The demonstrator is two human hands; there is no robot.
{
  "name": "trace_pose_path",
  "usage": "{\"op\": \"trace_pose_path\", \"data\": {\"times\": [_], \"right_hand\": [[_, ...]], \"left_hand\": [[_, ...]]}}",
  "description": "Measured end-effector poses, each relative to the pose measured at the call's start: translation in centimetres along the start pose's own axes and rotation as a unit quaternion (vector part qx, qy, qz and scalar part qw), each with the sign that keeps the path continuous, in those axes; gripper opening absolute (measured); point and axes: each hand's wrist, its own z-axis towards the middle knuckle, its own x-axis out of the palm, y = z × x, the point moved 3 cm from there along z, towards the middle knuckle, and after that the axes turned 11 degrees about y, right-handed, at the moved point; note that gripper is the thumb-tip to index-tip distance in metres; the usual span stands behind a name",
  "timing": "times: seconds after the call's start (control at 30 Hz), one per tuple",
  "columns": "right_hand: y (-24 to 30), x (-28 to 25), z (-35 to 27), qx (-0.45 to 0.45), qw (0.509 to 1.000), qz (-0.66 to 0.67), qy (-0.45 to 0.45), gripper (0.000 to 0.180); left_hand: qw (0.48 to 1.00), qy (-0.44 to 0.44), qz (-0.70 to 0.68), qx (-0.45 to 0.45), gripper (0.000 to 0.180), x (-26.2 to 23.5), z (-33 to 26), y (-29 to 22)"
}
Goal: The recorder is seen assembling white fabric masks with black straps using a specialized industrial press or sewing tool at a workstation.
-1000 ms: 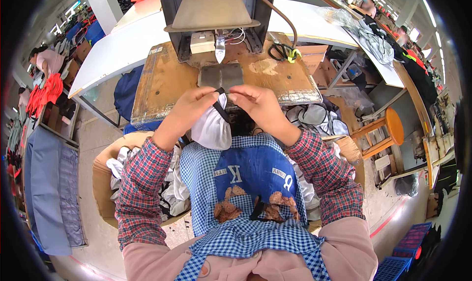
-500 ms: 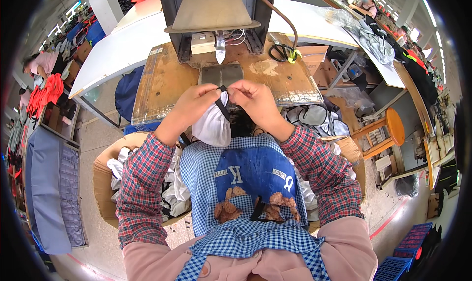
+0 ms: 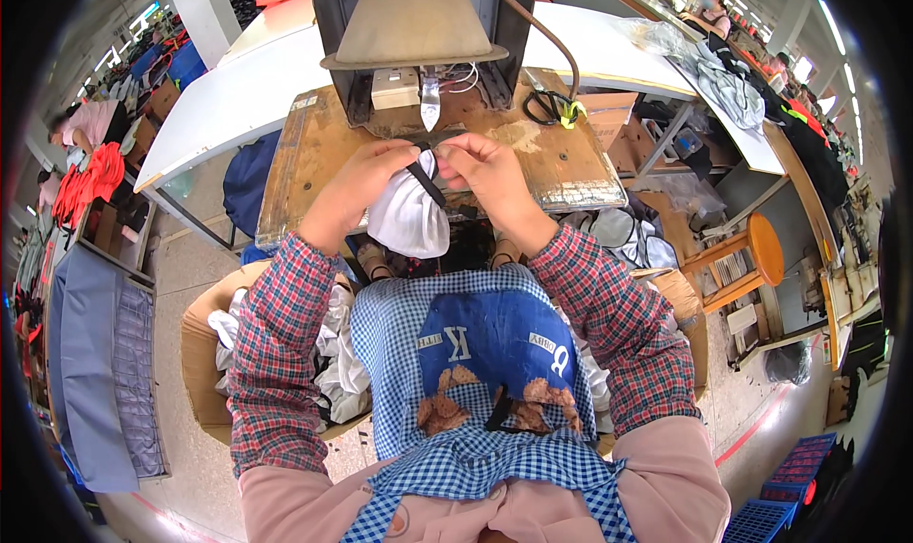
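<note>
Both forearms, in red-and-navy plaid sleeves [image 3: 276, 353], rise from the lower edge on either side of a blue checked apron [image 3: 395, 362] and angle inward, elbows spread, so the hands meet in front of the body. The left hand [image 3: 366, 180] bends inward at the wrist, thumb and forefinger pinched together on a narrow black band [image 3: 426, 184]. The right hand [image 3: 490, 180] mirrors it from the other side, its thumb and fingertips closed on the top edge of a white cloth piece [image 3: 407, 222]; exactly how much fabric lies under those fingertips cannot be told.

The white cloth piece hangs below the fingertips of both hands, gathered at the top and bulging lower down, mostly under the left fingers. The band slants across its upper right side.

Low on either side stand cardboard cartons, the left carton [image 3: 204, 377] holding crumpled white fabric [image 3: 342, 381]. Just beyond the hands lies a worn wooden worktable [image 3: 309, 167]. A pointed metal tip [image 3: 430, 106] juts from the machine [image 3: 414, 20] over it, and black-handled scissors [image 3: 544, 106] rest to the right. Farther back are a white table [image 3: 214, 129] and, at the far left, a bending co-worker [image 3: 90, 125].
</note>
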Motion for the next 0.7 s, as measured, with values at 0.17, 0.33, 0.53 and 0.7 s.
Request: {"op": "trace_pose_path", "data": {"times": [0.17, 0.33, 0.53, 0.7], "right_hand": [[0.2, 0.0, 0.8, 0.009, 1.000, -0.003, 0.006, 0.019], [0.5, 0.1, 1.4, -0.012, 1.000, 0.008, -0.002, 0.016], [0.8, -0.3, 1.6, -0.018, 1.000, 0.003, -0.001, 0.017], [0.9, 0.2, 1.7, -0.024, 1.000, 0.006, -0.002, 0.016]], "left_hand": [[1.000, 0.010, -0.026, 0.006, 0.026, -0.8, 0.8, 0.1], [0.999, 0.033, -0.027, 0.030, 0.025, -1.0, 1.0, -0.5], [0.999, -0.018, -0.022, 0.025, 0.024, 0.3, 0.5, -2.1], [0.999, -0.019, -0.016, 0.025, 0.026, -0.3, 0.2, -1.7]]}}
